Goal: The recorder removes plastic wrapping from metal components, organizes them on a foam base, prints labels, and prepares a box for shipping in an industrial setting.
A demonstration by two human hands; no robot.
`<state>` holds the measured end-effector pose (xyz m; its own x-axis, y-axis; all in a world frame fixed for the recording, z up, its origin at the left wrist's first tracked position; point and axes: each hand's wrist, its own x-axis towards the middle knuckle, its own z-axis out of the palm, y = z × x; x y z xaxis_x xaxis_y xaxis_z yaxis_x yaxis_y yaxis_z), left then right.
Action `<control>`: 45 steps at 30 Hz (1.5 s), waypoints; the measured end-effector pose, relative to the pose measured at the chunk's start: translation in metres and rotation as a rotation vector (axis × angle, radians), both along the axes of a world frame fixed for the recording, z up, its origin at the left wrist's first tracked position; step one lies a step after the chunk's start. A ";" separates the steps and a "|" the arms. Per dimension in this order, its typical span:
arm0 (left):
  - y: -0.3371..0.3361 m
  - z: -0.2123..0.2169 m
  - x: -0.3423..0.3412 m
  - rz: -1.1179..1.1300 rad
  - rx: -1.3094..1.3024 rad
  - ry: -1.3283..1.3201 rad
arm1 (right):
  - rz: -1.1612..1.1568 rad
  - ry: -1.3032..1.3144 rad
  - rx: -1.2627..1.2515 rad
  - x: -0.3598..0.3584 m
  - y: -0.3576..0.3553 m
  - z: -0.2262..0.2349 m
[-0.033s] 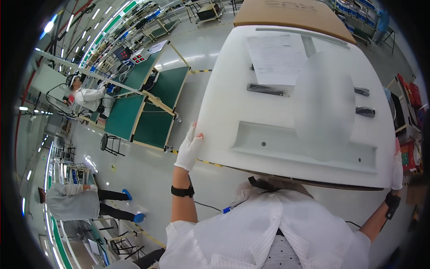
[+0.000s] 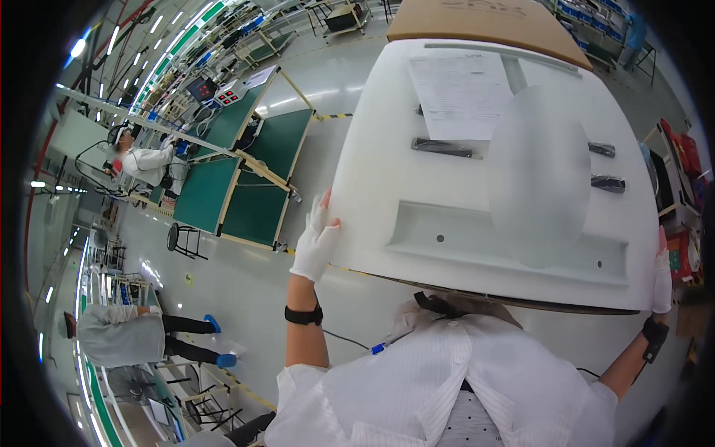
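Observation:
A large white foam packing slab (image 2: 365,186) lies in front of me, with recesses cut in it. My left hand (image 2: 314,242), in a white glove with bare fingertips, is at its left edge, fingers stretched and thumb apart. At the right edge my right hand (image 2: 661,279), gloved the same way, lies along the side with its fingers extended, partly hidden. On the slab are a printed paper sheet (image 2: 458,97), a dark wrapped strip (image 2: 443,147) and two small dark wrapped pieces (image 2: 608,184). A pale rounded shape (image 2: 540,179) looks blurred; I cannot make out what it is.
Beyond the slab is a brown cardboard box (image 2: 484,24). Green-topped workbenches (image 2: 205,190) and a black stool (image 2: 186,240) stand to the left. One person (image 2: 149,164) sits there; another person (image 2: 123,335) stands at lower left. Red items (image 2: 681,257) fill shelves at right.

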<state>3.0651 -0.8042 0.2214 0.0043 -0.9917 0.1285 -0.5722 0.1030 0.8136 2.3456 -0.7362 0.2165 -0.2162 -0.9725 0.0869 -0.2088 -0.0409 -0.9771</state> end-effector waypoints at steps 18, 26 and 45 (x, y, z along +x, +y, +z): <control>0.016 0.052 -0.120 -0.307 -0.482 -0.468 | -0.040 0.801 0.134 -0.014 -0.022 -0.032; 0.057 0.053 -0.279 -1.135 -0.363 -0.131 | 0.111 -0.009 0.084 -0.003 0.012 -0.003; 0.085 0.045 -0.578 -0.467 -0.251 -0.570 | 0.372 0.674 -0.609 -0.062 -0.015 -0.005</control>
<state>2.4870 -0.7191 0.2660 -0.5412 -0.8151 0.2066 -0.7468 0.5789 0.3274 2.2832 -0.7510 0.2114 0.3739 -0.7165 0.5889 -0.5868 -0.6745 -0.4481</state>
